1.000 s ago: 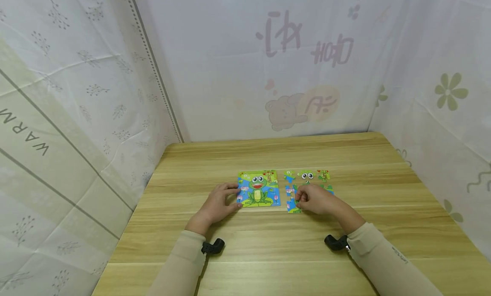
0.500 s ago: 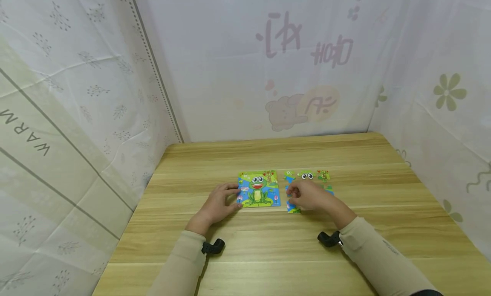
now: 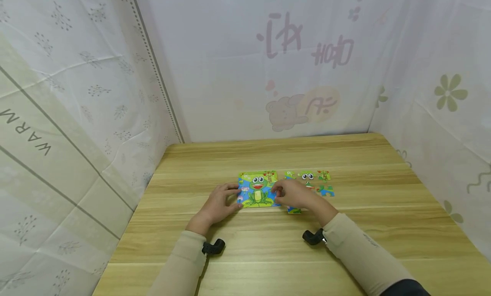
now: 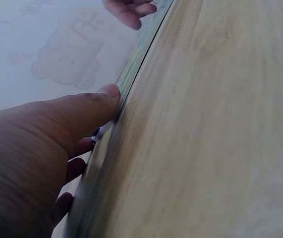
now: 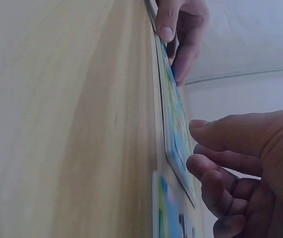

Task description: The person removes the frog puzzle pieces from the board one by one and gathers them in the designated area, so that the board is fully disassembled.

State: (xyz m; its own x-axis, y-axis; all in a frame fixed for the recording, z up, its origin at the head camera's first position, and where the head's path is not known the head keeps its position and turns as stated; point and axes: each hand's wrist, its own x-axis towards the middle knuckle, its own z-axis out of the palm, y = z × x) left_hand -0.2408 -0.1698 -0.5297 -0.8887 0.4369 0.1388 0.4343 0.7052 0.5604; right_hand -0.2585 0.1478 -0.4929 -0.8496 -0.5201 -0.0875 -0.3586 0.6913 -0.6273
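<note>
A square frog picture board (image 3: 258, 193) lies flat on the wooden table. My left hand (image 3: 218, 204) rests at its left side, thumb by the near left corner and fingertips along the edge; in the left wrist view the thumb (image 4: 94, 106) touches the board's edge. My right hand (image 3: 293, 194) is over the board's right edge, fingers loosely bent. Seen from the right wrist, thumb (image 5: 230, 133) and fingertips stand apart, with nothing visible between them. Right of the board lie loose puzzle pieces: frog eyes (image 3: 307, 176), an apple tree (image 3: 324, 175) and a blue-green piece (image 3: 327, 191).
Another loose piece (image 3: 294, 210) lies below the right hand, partly covered by it. The wooden table (image 3: 253, 249) extends toward the body. Printed white curtains (image 3: 230, 65) enclose the table's back and sides.
The right hand has moved left from over the loose pieces to the frog board's right edge, uncovering the mouth and blue-green pieces. My left hand has stayed in place.
</note>
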